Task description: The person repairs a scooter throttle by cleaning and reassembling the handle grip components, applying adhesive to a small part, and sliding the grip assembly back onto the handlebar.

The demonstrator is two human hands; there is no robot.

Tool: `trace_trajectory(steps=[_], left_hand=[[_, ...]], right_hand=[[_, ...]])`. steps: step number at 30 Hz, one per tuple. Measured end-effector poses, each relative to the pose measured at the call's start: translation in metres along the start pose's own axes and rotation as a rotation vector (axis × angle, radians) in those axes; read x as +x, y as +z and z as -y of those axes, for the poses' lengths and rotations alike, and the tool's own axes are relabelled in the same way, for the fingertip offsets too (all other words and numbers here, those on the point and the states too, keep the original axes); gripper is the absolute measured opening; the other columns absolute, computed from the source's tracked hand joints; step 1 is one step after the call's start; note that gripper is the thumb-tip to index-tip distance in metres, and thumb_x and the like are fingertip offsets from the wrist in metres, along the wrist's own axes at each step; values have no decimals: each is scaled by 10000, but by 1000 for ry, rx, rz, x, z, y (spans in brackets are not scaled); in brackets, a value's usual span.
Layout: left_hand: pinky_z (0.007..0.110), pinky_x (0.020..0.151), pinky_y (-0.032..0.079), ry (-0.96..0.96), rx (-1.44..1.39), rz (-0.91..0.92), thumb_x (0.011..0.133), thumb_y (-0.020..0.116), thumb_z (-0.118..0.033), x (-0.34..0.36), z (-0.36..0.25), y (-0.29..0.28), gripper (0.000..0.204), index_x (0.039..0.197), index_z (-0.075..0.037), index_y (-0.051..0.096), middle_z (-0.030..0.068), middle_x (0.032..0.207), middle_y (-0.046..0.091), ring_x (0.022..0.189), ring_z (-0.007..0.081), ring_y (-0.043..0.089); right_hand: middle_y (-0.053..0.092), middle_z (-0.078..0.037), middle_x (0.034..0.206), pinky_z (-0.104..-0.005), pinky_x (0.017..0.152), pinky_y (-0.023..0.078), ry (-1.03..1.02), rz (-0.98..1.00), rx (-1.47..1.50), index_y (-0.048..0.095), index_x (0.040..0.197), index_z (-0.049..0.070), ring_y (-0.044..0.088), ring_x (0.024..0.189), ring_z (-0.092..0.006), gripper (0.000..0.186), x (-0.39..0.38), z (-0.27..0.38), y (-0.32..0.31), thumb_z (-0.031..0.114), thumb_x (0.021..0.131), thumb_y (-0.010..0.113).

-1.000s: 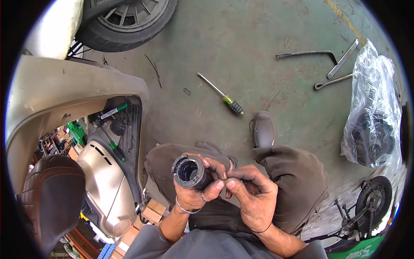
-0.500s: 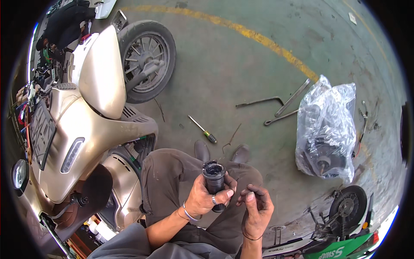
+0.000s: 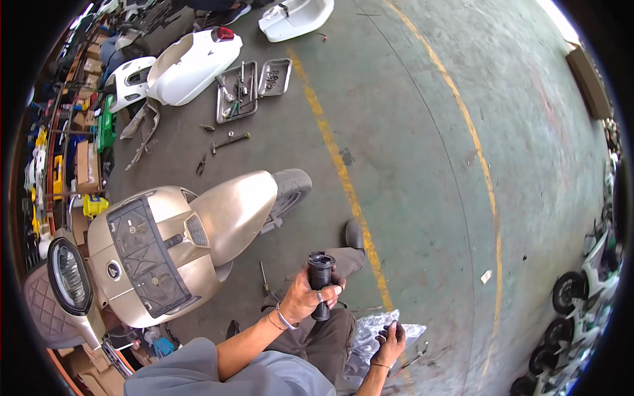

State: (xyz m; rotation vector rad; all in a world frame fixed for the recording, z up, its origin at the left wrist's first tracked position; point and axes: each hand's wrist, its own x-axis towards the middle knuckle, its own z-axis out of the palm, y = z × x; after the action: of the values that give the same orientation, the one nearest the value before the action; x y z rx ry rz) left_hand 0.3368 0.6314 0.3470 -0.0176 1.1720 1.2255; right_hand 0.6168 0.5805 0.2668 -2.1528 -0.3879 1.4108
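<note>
My left hand (image 3: 300,296), with a ring and a bracelet on it, is wrapped round a black cylindrical part (image 3: 321,269). The part stands nearly upright over my lap, its wide, toothed or broken-looking rim at the top and its narrower end below my fingers. Apart from it, to the lower right, my right hand (image 3: 391,344) is closed with the fingers curled and darkened by grime. Whatever its fingertips may hold is too small to tell. Under that hand lies a clear plastic bag (image 3: 370,333), partly hidden by my leg.
A gold scooter (image 3: 231,218) stands close on my left, a screwdriver (image 3: 265,276) on the floor beside it. Farther off are a tool tray (image 3: 236,113), a small parts tray (image 3: 286,89), a hammer (image 3: 231,142), pliers (image 3: 201,164) and white scooter body panels (image 3: 191,66). Parked motorbikes (image 3: 569,290) line the right.
My view has swung up and to the right, bringing trays and white panels in. The left hand keeps its hold on the black part. My right hand has moved down and farther from it.
</note>
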Motion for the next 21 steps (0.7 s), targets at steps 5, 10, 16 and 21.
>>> trace_trajectory(steps=[5, 10, 16, 21], left_hand=[[301, 582, 494, 107, -154, -194, 770, 760, -111, 3, -113, 14, 482, 1144, -47, 464, 131, 901, 628, 641, 127, 566], [308, 575, 497, 230, -332, -403, 776, 745, -78, 4, -181, 5, 450, 1126, -49, 464, 145, 889, 622, 629, 137, 560], [314, 576, 495, 374, -547, -710, 803, 721, -52, 35, -226, -33, 426, 1134, -60, 453, 140, 927, 616, 610, 135, 542], [313, 574, 495, 495, -826, -930, 806, 734, -35, 140, -243, -82, 372, 1097, -38, 502, 145, 916, 630, 624, 141, 559]], right_hand=[[621, -68, 859, -243, 555, 478, -210, 294, -201, 625, 1108, -7, 582, 678, -123, 314, 20, 194, 136, 260, 950, 673], [650, -70, 876, -263, 575, 481, -418, 623, -469, 644, 1105, -12, 597, 699, -123, 346, 26, 314, 302, 295, 948, 675], [696, -99, 837, -301, 661, 512, -706, 1051, -1010, 673, 1093, 4, 657, 756, -166, 389, 77, 309, 571, 350, 917, 687], [715, -188, 986, -423, 831, 524, -976, 1279, -1473, 655, 1114, 33, 685, 945, -361, 435, 131, 232, 816, 392, 872, 694]])
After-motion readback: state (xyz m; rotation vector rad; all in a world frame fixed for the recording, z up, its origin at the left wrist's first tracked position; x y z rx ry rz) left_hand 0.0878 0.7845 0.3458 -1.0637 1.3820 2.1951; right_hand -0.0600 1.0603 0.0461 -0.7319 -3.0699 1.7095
